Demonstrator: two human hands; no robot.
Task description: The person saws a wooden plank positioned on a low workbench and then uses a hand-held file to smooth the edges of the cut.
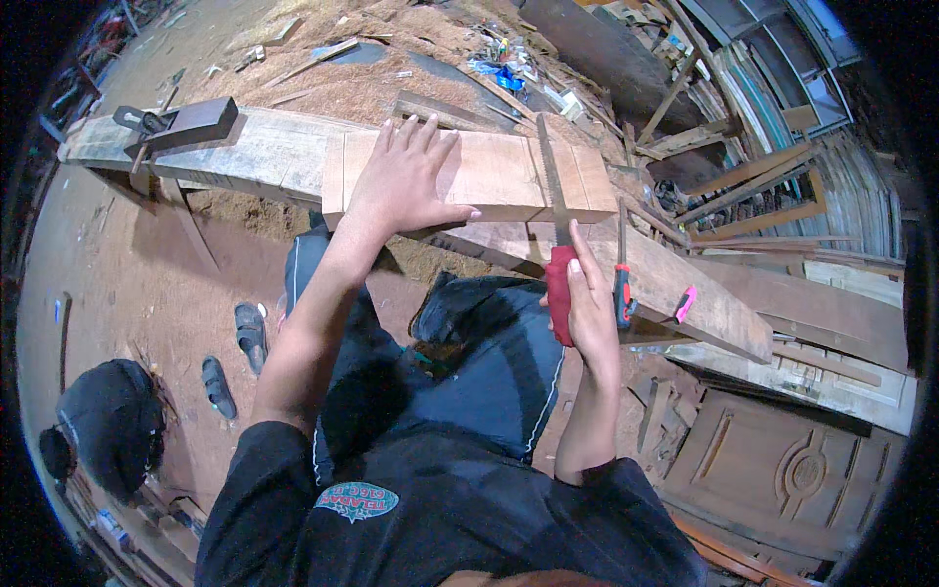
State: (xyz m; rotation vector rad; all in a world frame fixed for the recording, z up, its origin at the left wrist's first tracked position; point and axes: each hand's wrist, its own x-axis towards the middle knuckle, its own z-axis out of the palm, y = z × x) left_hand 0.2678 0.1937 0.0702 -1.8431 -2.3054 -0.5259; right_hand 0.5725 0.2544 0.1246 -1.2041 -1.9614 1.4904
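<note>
A handsaw (pixel 551 181) with a red handle is in my right hand (pixel 590 293), its narrow toothed blade lying across a thick wooden block (pixel 499 174) near the block's right end. Pencil-like lines cross the block close to the blade. My left hand (pixel 403 181) presses on the block's left part, fingers spread and thumb along the near edge. The block rests on a long wooden beam (pixel 279 147). Just right of the saw handle, a screwdriver-like tool (pixel 623 284) with a red and black handle lies on the beam, and beyond it sits a small pink object (pixel 686 303).
A wooden hand plane (pixel 186 125) stands on the beam's left end. Sawdust and offcuts (pixel 293 73) cover the ground ahead. A carved wooden panel (pixel 782 470) lies at the lower right, with stacked boards (pixel 851 196) behind. Sandals (pixel 250 333) and a black bag-like bundle (pixel 112 426) are at left.
</note>
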